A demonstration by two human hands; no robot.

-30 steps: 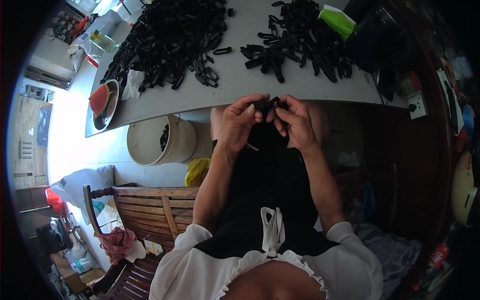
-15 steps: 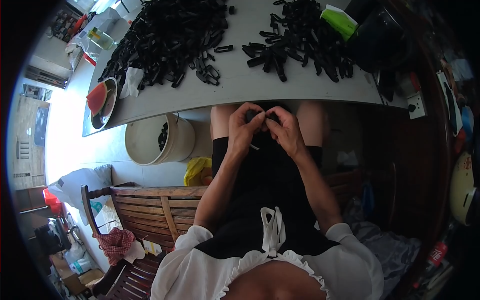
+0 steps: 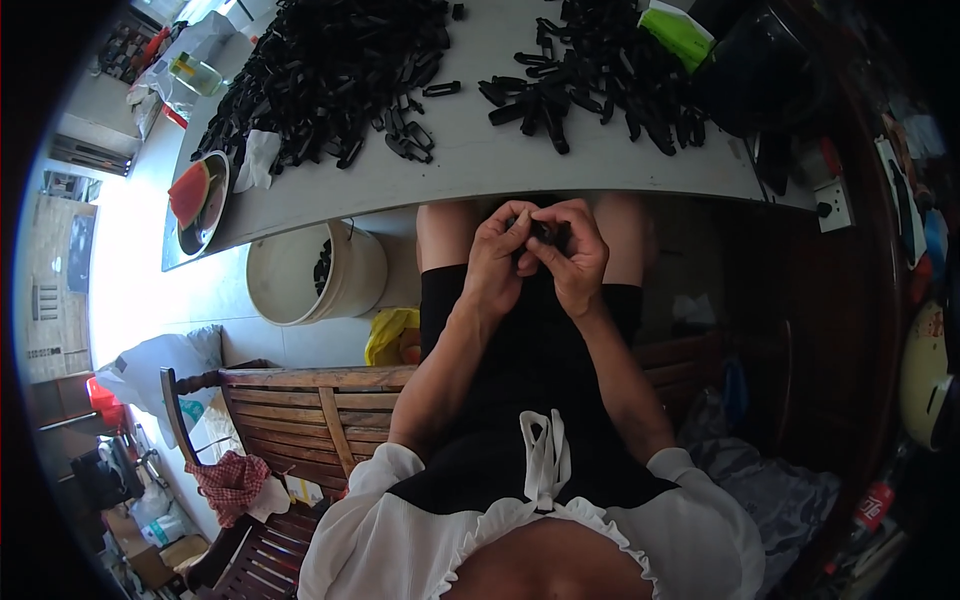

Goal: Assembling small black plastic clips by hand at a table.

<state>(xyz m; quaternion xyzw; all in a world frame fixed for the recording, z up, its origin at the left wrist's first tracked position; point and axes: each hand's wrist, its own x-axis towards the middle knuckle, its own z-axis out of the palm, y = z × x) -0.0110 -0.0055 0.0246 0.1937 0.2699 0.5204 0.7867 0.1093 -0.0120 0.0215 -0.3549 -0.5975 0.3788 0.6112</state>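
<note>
My left hand (image 3: 497, 257) and my right hand (image 3: 575, 258) meet over my lap, just in front of the table edge. Fingers and thumbs of both are closed around a small black plastic piece (image 3: 545, 232), most of which they cover. On the table lies a big heap of black plastic pieces (image 3: 330, 70), long and narrow, some shaped like open frames. To its right is a smaller pile of similar pieces (image 3: 600, 75). One single piece (image 3: 441, 89) lies between the two piles.
A metal plate with a watermelon slice (image 3: 188, 194) sits at the table's left corner, beside a white tissue (image 3: 257, 160). Under the table edge stands a white bucket (image 3: 360, 275) with black pieces inside. A dark round container (image 3: 760, 75) and green packet (image 3: 676, 35) are at the right.
My hands have turned around the black piece, showing more of it. My right fingers are now curled over it more, and the hands sit slightly farther right. The view has shifted slightly.
</note>
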